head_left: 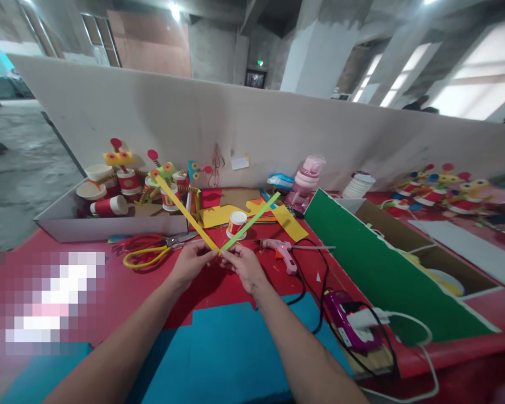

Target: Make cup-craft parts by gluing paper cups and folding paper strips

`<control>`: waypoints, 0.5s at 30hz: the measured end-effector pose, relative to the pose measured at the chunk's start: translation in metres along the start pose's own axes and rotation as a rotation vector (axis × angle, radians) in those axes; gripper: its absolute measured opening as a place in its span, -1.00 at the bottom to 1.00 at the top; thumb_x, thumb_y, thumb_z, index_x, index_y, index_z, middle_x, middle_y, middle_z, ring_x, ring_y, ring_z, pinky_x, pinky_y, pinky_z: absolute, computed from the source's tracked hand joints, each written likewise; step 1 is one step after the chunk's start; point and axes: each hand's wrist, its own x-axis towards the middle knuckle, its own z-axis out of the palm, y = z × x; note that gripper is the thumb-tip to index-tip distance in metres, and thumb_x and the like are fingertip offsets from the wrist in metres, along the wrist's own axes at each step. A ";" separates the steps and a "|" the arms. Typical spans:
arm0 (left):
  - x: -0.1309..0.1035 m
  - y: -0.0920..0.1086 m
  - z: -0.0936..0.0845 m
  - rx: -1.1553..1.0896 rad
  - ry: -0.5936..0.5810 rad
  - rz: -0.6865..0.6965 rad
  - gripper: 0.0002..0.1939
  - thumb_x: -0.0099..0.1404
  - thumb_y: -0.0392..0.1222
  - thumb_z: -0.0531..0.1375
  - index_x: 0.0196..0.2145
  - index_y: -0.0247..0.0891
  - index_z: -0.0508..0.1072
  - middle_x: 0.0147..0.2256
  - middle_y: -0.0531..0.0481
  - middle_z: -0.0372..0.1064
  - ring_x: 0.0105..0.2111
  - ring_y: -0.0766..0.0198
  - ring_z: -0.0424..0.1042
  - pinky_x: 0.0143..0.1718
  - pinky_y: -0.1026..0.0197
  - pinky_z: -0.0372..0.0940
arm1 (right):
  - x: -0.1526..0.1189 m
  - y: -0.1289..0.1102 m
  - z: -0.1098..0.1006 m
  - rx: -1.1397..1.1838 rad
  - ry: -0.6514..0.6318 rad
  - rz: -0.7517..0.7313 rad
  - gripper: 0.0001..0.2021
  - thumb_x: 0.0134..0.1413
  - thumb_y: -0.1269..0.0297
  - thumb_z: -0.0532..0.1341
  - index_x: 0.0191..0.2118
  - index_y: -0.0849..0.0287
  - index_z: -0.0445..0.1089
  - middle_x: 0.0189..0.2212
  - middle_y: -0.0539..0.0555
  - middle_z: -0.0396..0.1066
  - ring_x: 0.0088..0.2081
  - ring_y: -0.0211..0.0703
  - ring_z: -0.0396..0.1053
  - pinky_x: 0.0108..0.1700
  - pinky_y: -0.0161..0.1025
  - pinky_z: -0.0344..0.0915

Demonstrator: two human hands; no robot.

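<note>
My left hand [193,260] pinches the lower end of a yellow paper strip [187,213]. Opposite it, my right hand [243,264] grips the lower end of a green paper strip [252,221]. The two strips meet between my fingertips and spread upward in a V; whether they are joined there I cannot tell. Just behind the green strip stands a small red and white paper cup [236,223]. A pink glue gun [281,252] lies to the right of my right hand. Yellow-handled scissors [149,256] and a red-handled pair [145,242] rest left of my left hand.
A white box [109,229] at the left holds cups and finished paper figures. Right of me stands a green-sided box [387,275], with a purple power strip [351,322] and loose cables before it. Blue sheets [235,348] lie under my forearms. A white partition [252,129] runs behind.
</note>
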 end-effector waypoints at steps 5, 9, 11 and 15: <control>0.000 0.001 -0.002 -0.095 -0.065 -0.011 -0.79 0.11 -0.11 0.28 -0.41 -0.35 0.49 -0.49 0.00 0.38 -0.52 0.38 0.26 -0.46 0.31 0.15 | 0.000 0.004 0.004 -0.007 0.023 -0.027 -0.69 -0.36 0.18 0.43 -0.43 0.24 0.44 -0.60 -0.05 0.39 -0.53 -0.33 0.32 -0.39 -0.32 0.33; -0.003 0.001 0.005 -0.230 -0.017 -0.031 -0.75 0.16 -0.04 0.24 -0.36 -0.32 0.45 -0.50 0.04 0.35 -0.53 0.38 0.26 -0.46 0.31 0.17 | 0.002 0.011 0.007 0.074 0.151 -0.080 -0.72 -0.34 0.20 0.42 -0.46 0.22 0.41 -0.60 -0.04 0.40 -0.53 -0.32 0.34 -0.40 -0.31 0.33; -0.005 0.001 0.011 -0.235 0.002 -0.043 -0.73 0.14 -0.02 0.25 -0.37 -0.31 0.43 -0.51 0.05 0.33 -0.54 0.38 0.26 -0.48 0.31 0.17 | 0.003 0.014 0.009 0.121 0.185 -0.107 -0.73 -0.33 0.21 0.42 -0.47 0.22 0.39 -0.60 -0.05 0.41 -0.53 -0.32 0.34 -0.39 -0.31 0.33; -0.009 -0.002 0.020 -0.170 0.081 -0.060 -0.72 0.07 -0.03 0.31 -0.44 -0.31 0.41 -0.55 0.07 0.32 -0.58 0.42 0.22 -0.53 0.34 0.13 | 0.004 0.020 0.012 0.141 0.190 -0.135 -0.75 -0.29 0.22 0.40 -0.48 0.21 0.37 -0.62 -0.04 0.42 -0.55 -0.30 0.34 -0.42 -0.31 0.30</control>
